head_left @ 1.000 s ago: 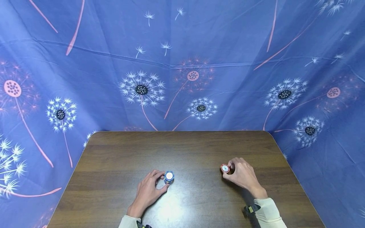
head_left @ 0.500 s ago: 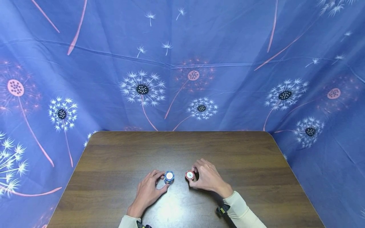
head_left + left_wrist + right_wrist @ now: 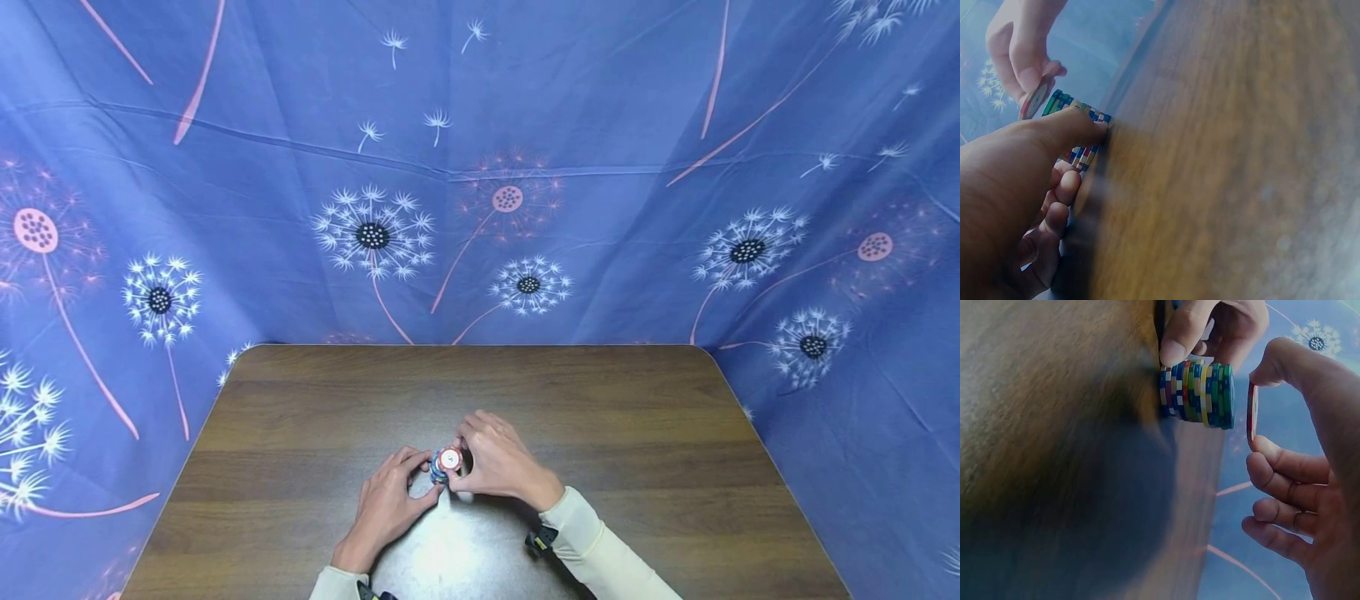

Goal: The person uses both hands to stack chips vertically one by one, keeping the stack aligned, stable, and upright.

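Observation:
A stack of several coloured poker chips [image 3: 1197,394] stands on the brown wooden table [image 3: 600,400], near its front middle. My left hand [image 3: 390,500] grips the stack [image 3: 1082,131] at its base with thumb and fingers [image 3: 1179,337]. My right hand [image 3: 495,462] pinches a single red chip [image 3: 449,458] between thumb and fingers. That red chip [image 3: 1252,415] hovers flat just above the top of the stack, with a thin gap between them. In the left wrist view the red chip [image 3: 1035,100] shows tilted beside the stack's top.
A blue cloth with dandelion prints [image 3: 480,167] hangs behind and around the table on all far sides. The table's rounded far corners lie at the left [image 3: 255,350] and right [image 3: 701,350].
My right hand has carried the red chip leftward across the table, from the right side to just over the stack. My left hand has stayed on the stack.

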